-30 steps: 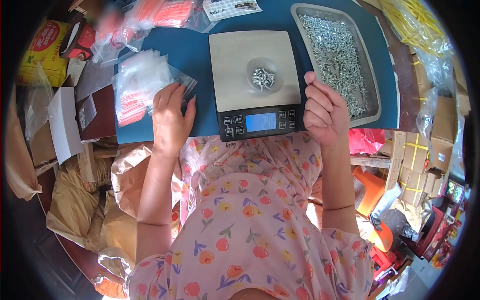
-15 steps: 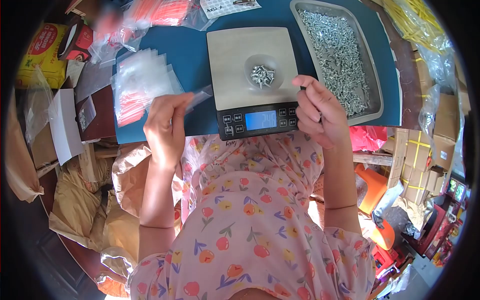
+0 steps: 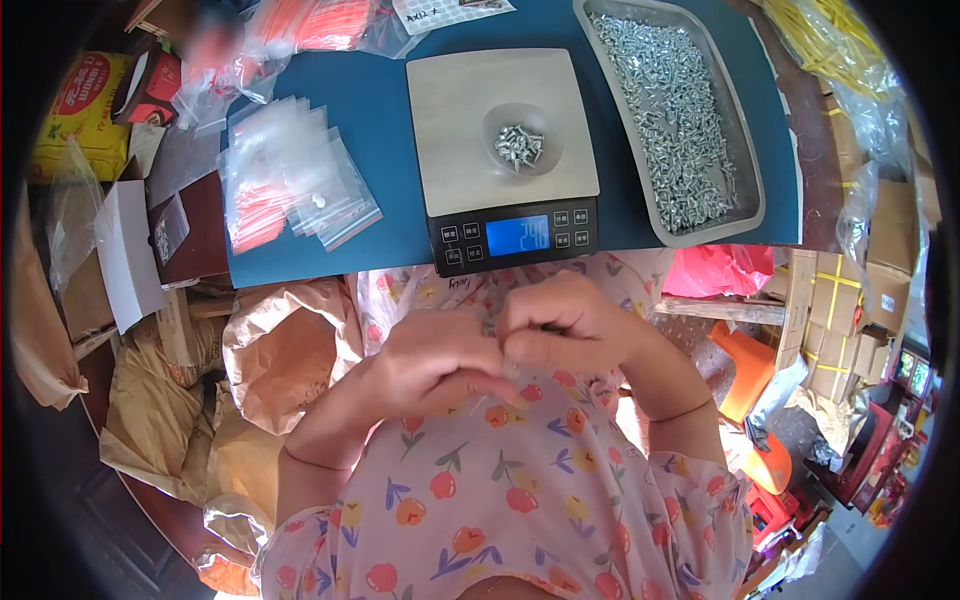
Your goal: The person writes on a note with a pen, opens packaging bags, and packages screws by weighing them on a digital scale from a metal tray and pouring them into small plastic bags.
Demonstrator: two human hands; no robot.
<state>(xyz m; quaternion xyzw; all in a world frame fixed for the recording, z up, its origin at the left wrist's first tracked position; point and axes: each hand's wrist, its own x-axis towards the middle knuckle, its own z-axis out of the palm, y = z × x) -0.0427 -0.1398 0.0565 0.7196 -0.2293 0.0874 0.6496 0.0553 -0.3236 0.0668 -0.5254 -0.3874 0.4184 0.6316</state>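
My left hand [image 3: 440, 358] and my right hand [image 3: 562, 325] are together in front of my chest, below the table edge. Both have curled fingers; a clear plastic bag seems to be between them, mostly hidden and blurred. Beyond them a digital scale [image 3: 505, 120] carries a small clear dish [image 3: 552, 150] with silver screws [image 3: 519, 147]. Its display is lit. To its right lies a grey metal tray [image 3: 752, 190] full of similar screws [image 3: 675, 120]. Left of the scale, clear zip bags with red edges [image 3: 300, 170] are fanned out on the blue mat [image 3: 390, 225].
More red-edged bags [image 3: 325, 25] and a printed sheet [image 3: 450, 12] lie at the back. A yellow packet [image 3: 85, 110] and white box [image 3: 130, 255] are at the left. Brown paper bags [image 3: 290, 350] stand below the table; cartons [image 3: 835, 320] and an orange chair [image 3: 745, 370] are at the right.
My left hand has left the bag pile with a clear bag, and my right hand has moved away from beside the tray. Both have come together low before my chest.
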